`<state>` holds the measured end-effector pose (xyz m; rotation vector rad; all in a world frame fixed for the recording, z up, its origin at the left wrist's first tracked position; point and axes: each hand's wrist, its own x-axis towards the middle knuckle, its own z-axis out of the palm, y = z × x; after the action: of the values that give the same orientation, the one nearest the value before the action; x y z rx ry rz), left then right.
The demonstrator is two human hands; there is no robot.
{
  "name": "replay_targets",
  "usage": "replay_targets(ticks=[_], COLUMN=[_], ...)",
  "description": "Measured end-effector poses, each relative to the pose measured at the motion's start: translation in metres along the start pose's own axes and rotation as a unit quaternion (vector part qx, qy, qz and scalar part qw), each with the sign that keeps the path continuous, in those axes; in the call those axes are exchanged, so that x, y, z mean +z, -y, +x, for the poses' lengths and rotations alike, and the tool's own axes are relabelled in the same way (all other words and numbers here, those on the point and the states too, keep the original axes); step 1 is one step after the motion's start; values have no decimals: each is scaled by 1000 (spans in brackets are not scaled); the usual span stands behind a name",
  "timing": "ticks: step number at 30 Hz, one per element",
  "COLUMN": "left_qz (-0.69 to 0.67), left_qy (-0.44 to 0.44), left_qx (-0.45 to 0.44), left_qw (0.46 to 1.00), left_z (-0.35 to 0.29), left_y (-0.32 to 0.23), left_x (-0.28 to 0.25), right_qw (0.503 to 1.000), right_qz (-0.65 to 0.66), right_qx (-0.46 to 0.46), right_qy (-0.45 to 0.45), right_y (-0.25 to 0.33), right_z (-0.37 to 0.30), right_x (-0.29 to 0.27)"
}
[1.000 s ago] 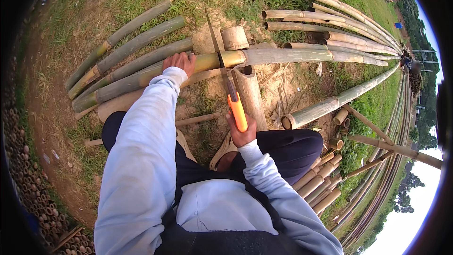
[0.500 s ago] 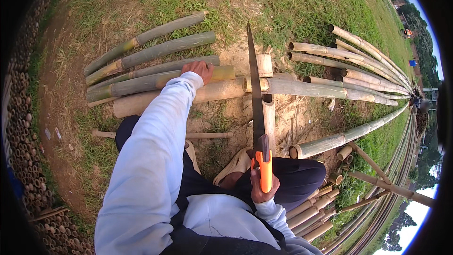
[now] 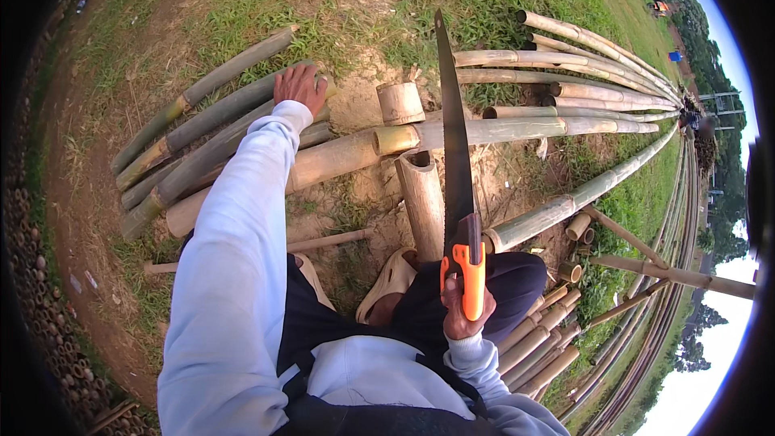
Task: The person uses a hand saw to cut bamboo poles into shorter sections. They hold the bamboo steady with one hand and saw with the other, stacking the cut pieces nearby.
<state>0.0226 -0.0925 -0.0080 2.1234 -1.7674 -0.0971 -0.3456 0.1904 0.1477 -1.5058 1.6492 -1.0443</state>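
Orange-handled saw (image 3: pixel 457 194) in right hand (image 3: pixel 464 315)

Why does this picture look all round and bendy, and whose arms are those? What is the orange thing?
The picture comes from a small camera worn on a person's head, looking down. Its lens sees very wide, so straight things curve near the edges. The arms coming up from the bottom are that person's own, in pale blue sleeves.

The right hand grips the orange handle of a saw, with the long toothed blade pointing away, up the picture. The left hand reaches out and rests on green bamboo poles lying on the ground.

In front of the person lies a long pale pole across dirt and grass. A short cut piece lies near the blade, and a stubby one sits behind. More poles are stacked on the right.
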Motion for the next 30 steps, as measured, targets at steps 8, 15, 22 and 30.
replay_targets(ticks=[8,15,22,30], left_qz=[-34,-413,-511,-591], left_qy=[317,382,341,269], left_qx=[-2,-279,-318,-327], left_qw=[948,778,722,687], left_z=[-10,-48,-65,-88], left_y=[-144,-91,-96,-96], left_x=[-33,53,73,71], right_qw=[987,973,964,960], right_qz=[2,109,116,150], right_qx=[-87,-12,-15,-36], right_qy=[-134,-201,-240,-233], right_y=[5,11,14,29], right_z=[44,36,23,20], right_x=[-49,-71,-87,-91])
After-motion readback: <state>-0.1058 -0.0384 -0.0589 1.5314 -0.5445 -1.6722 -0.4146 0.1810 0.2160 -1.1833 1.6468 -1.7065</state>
